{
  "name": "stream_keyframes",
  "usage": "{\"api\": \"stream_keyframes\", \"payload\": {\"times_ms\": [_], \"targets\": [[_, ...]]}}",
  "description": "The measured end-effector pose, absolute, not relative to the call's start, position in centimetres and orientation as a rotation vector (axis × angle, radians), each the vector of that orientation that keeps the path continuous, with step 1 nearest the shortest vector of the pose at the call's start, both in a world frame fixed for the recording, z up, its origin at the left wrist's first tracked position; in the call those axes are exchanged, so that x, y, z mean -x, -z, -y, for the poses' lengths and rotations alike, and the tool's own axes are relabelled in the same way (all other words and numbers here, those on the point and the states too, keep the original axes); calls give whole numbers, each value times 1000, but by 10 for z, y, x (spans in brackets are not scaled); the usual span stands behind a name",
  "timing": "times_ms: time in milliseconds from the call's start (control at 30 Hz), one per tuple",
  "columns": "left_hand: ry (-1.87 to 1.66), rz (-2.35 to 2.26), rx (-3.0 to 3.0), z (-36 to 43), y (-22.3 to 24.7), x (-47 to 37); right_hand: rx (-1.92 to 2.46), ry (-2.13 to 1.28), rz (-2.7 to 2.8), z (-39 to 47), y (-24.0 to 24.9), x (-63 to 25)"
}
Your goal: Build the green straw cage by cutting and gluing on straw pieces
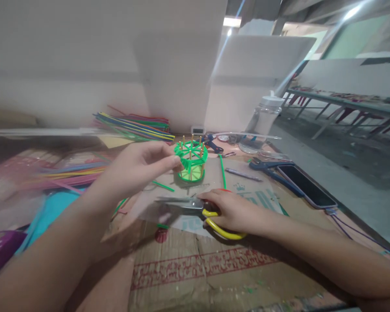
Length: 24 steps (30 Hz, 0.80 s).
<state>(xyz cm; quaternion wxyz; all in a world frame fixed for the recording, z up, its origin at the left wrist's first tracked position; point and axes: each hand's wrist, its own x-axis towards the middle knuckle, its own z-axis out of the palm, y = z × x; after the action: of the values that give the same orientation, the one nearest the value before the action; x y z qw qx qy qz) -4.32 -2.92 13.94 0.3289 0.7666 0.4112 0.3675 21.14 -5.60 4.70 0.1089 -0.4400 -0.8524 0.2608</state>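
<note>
A small round green frame [196,172] with thin wooden sticks standing up through it sits on a printed sheet on the table. My left hand [149,162] pinches the left side of its upper green ring between thumb and fingertips. In my right hand [225,210] are scissors [225,231] with yellow handles, lying low over the sheet, their blades pointing left below the frame. The blades look slightly blurred. A green strip [222,172] lies just right of the frame, and another green piece [163,186] is to its lower left.
Bundled coloured sticks [139,125] lie behind my left hand. A clear bottle [260,123], pliers [279,173], a pen [243,174] and a phone [307,186] are on the right. Cardboard [169,277] covers the near table. A purple object [4,247] lies at far left.
</note>
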Motion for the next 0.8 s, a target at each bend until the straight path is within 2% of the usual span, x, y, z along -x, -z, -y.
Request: {"api": "stream_keyframes", "payload": {"times_ms": [233,367,467,667,800], "targets": [[-902,-1056,-2016,21,-123,33,1255,-520,2707,59,-62,-214],[-884,-1059,-2020,19,-120,31,1625,-220,2588,29,-80,-238],[-871,-1055,-2030,18,-117,27,1883,0,2441,0,-74,-259],[-841,-1012,-1943,18,-109,20,1934,-355,2356,-27,-38,-272],[-856,-916,-1772,15,-101,17,1809,-688,2204,-33,-37,-275]]}}
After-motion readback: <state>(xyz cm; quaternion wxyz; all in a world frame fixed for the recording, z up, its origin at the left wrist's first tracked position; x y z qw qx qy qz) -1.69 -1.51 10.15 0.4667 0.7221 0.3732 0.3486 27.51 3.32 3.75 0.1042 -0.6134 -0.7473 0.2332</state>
